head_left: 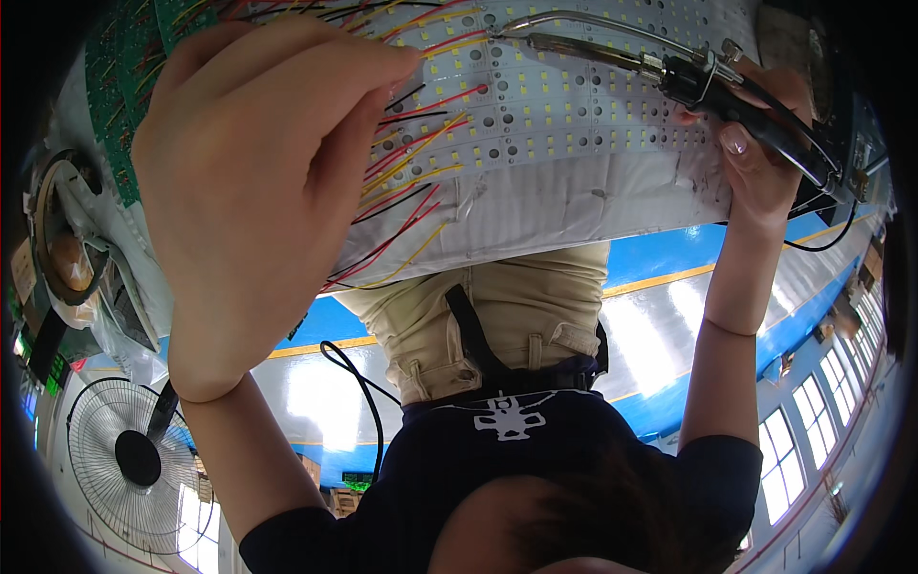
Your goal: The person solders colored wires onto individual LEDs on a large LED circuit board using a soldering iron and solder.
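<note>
far left: green circuit boards, partly blocked by left hand | left hand: thumb and forefinger apparently pinching thin red-and-yellow wires, likely steadying their ends on white LED-dotted sheet | nearer: loose coloured wires clutter sheet's left | right: black-handled metal soldering iron angled toward wire ends, right hand wrapped round it

red, yellow and black wires, white yellow-dotted panel, beige trousers

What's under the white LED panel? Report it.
A pale, wrinkled covering shows along the near edge of the LED panel; whatever lies directly beneath is hidden.
</note>
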The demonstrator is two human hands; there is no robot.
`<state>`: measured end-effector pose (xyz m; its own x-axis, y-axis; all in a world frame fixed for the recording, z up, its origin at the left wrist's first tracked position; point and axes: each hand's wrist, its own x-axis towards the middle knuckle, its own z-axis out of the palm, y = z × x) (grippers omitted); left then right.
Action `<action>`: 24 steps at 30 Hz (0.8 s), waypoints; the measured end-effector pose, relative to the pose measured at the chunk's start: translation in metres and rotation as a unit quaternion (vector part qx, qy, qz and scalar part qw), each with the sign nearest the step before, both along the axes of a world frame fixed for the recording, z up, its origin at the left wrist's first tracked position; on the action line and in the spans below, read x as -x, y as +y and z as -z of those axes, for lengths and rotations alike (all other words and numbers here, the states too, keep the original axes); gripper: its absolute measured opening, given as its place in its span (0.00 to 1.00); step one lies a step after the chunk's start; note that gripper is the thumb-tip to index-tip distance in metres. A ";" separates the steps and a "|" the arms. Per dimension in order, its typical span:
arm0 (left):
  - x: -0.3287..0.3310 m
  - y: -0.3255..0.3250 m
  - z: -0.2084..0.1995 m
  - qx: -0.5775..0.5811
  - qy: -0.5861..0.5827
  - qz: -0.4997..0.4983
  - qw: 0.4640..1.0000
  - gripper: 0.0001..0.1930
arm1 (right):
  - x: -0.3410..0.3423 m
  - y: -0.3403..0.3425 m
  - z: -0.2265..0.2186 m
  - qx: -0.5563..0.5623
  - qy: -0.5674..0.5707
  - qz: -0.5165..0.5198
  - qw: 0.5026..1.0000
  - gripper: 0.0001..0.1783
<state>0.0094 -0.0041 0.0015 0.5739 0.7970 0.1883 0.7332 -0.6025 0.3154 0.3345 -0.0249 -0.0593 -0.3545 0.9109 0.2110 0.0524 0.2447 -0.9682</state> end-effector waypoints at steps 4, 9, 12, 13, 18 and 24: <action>0.000 -0.001 -0.001 0.003 0.004 -0.006 1.000 0.07 | 0.000 -0.001 0.000 0.000 -0.002 0.011 1.000 0.22; 0.000 0.000 0.000 0.001 0.001 0.002 1.000 0.07 | 0.002 -0.002 -0.002 0.008 -0.008 0.017 1.000 0.22; 0.000 0.000 -0.001 -0.003 -0.002 0.003 1.000 0.07 | -0.001 -0.001 -0.002 0.009 -0.013 0.009 1.000 0.22; 0.000 0.000 -0.001 -0.002 -0.004 0.004 1.000 0.07 | 0.000 -0.002 -0.002 0.006 -0.017 0.019 1.000 0.22; 0.000 0.000 -0.001 -0.002 -0.003 0.005 1.000 0.07 | 0.004 -0.003 0.000 -0.004 -0.009 0.027 1.000 0.23; 0.001 -0.002 -0.001 0.002 -0.003 -0.008 1.000 0.07 | 0.000 -0.002 -0.001 -0.012 -0.012 0.017 1.000 0.24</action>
